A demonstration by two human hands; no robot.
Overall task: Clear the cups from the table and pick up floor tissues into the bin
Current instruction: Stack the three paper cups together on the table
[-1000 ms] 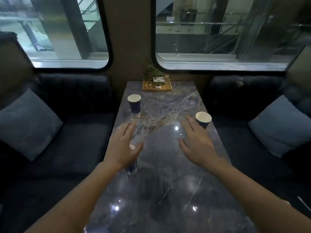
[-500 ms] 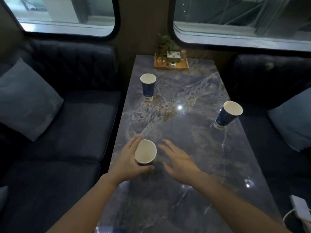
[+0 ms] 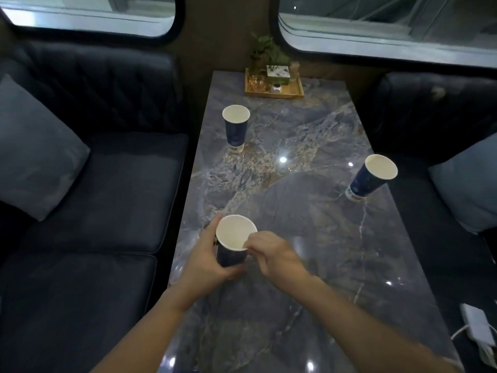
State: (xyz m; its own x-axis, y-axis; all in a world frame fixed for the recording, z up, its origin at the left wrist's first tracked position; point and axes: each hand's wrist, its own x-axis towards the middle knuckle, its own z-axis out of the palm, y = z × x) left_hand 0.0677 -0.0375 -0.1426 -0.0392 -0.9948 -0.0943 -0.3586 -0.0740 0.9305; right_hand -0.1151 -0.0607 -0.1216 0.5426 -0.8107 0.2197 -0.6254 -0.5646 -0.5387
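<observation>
One cup upright (mouth up)

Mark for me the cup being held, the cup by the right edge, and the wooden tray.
held cup (image 3: 231,258): head view, on its dark blue side wall below the rim.
right-edge cup (image 3: 367,181): head view, on its blue side wall.
wooden tray (image 3: 273,94): head view, on its near front wall.
</observation>
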